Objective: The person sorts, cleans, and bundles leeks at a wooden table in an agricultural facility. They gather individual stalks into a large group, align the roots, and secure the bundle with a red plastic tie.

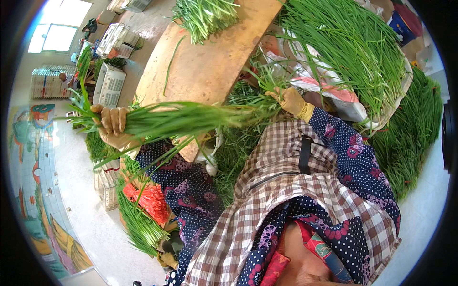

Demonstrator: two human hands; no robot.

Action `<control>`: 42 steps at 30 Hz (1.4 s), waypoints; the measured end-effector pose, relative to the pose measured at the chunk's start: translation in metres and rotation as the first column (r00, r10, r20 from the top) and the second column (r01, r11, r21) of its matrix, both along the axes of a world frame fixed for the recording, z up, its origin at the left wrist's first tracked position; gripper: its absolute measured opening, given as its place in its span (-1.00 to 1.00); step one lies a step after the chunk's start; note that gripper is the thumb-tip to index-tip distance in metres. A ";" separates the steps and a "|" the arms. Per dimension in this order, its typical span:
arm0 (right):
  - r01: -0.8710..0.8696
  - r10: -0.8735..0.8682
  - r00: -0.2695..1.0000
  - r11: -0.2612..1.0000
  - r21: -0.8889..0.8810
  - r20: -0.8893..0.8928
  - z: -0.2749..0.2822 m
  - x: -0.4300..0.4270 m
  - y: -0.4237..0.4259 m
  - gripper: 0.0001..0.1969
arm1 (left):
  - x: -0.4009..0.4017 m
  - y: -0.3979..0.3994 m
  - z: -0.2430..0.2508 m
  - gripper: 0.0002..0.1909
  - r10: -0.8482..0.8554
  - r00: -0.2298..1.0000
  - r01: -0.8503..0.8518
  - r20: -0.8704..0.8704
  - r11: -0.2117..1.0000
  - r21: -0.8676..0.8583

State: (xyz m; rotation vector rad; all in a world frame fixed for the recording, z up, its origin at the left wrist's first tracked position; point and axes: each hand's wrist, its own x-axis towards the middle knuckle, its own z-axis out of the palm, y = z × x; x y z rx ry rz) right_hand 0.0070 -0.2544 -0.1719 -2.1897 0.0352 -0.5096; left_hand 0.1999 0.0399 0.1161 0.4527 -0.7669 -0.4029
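My left hand [112, 123], in a yellowish glove, grips a bunch of long green garlic chives [171, 119] near one end. The bunch stretches sideways in front of me, blurred towards its right end, with a few blades drooping below. At that right end is my gloved right hand [288, 102], its fingers pinched on loose green blades [268, 82]; the exact grip is partly hidden. Beneath the bunch runs a worn wooden board [200, 68], with one single blade [171, 64] lying on it. Loose green trimmings [232, 161] are heaped between the board and my checked apron [286, 157].
A large chive pile [343, 53] lies on my right, with more chives [411, 143] beyond. A trimmed bundle [205, 18] rests on the board's far end. Red ties [148, 202] and chives [139, 225] lie at left, near another person's gloved hand [169, 260]. White crates [109, 85] stand beyond.
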 end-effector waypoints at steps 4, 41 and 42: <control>0.136 -0.137 0.991 0.974 -0.181 0.006 -0.034 -0.011 -0.019 -0.73 | 0.004 0.013 0.009 -0.80 -0.098 0.990 0.108 0.103 0.989 -0.100; -0.547 0.819 0.557 0.488 0.680 -0.140 0.111 0.019 0.080 -0.83 | 0.013 0.035 -0.007 -0.85 0.209 0.967 -0.219 0.146 0.974 0.051; -0.529 0.819 0.565 0.454 0.717 -0.102 0.109 0.007 0.071 -0.83 | 0.025 0.050 -0.026 -0.85 0.356 0.913 -0.392 0.198 0.899 0.196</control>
